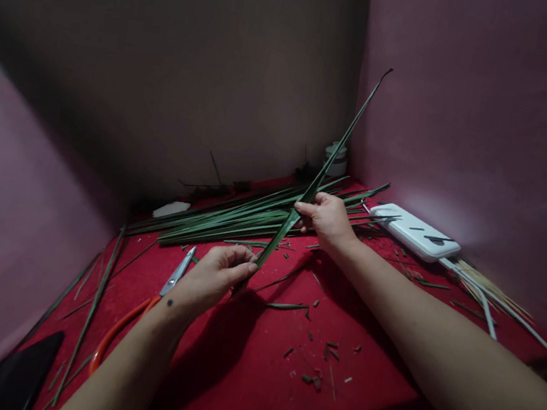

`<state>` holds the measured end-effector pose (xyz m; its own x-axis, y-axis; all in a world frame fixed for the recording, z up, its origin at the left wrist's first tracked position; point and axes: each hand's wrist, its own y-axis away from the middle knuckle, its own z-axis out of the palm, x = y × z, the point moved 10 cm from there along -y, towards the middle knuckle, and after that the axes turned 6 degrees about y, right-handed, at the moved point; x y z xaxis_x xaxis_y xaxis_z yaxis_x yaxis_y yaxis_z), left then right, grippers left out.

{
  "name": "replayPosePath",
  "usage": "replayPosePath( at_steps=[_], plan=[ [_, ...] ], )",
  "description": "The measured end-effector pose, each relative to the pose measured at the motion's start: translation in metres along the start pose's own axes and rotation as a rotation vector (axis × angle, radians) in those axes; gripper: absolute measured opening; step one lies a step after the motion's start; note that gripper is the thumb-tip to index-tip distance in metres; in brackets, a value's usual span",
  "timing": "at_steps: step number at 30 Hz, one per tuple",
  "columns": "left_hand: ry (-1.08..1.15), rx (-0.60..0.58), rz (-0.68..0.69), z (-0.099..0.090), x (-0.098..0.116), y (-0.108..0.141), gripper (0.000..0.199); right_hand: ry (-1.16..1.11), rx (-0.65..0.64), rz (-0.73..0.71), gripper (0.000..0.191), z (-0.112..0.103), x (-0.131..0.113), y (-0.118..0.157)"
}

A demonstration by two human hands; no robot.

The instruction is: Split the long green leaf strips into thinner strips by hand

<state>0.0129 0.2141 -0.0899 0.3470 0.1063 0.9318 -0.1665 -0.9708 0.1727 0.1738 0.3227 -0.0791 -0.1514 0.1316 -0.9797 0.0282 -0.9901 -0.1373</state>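
Note:
A long green leaf strip slants up from the lower middle, its thin tip reaching high in front of the wall. My left hand pinches its lower end between thumb and fingers. Farther up, my right hand grips the same strip at its wider part. Behind both hands lies a pile of green leaf strips on the red surface. Scissors with orange handles lie beside my left forearm, blades pointing away and partly hidden by the wrist.
A white power strip with cables lies at the right near thin sticks. A white jar stands in the back corner. A black object is at lower left. Leaf scraps dot the front.

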Motion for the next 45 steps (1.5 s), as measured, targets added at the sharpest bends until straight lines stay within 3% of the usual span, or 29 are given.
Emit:
replayPosePath(
  at_steps=[9, 24, 30, 38, 41, 45],
  plan=[
    [0.018, -0.038, -0.001, -0.001, -0.002, 0.001, 0.025, 0.022, 0.121, -0.064, 0.021, -0.034, -0.008, -0.016],
    [-0.028, -0.045, -0.014, -0.001, -0.002, 0.000, 0.027, 0.051, 0.241, -0.151, 0.016, -0.059, -0.011, -0.028],
    [-0.023, 0.020, 0.042, -0.004, 0.004, -0.001, 0.025, -0.224, 0.050, 0.123, 0.024, -0.016, 0.015, -0.011],
    [0.028, 0.136, 0.074, -0.010, 0.004, -0.003, 0.025, -0.140, -0.327, 0.128, 0.016, 0.064, 0.022, 0.046],
    [0.055, 0.145, 0.084, -0.011, 0.001, -0.005, 0.024, -0.133, -0.389, 0.115, 0.015, 0.076, 0.021, 0.058],
    [0.080, 0.116, 0.080, -0.009, -0.003, -0.008, 0.023, -0.076, -0.362, 0.089, 0.018, 0.075, 0.022, 0.057]
  ],
)
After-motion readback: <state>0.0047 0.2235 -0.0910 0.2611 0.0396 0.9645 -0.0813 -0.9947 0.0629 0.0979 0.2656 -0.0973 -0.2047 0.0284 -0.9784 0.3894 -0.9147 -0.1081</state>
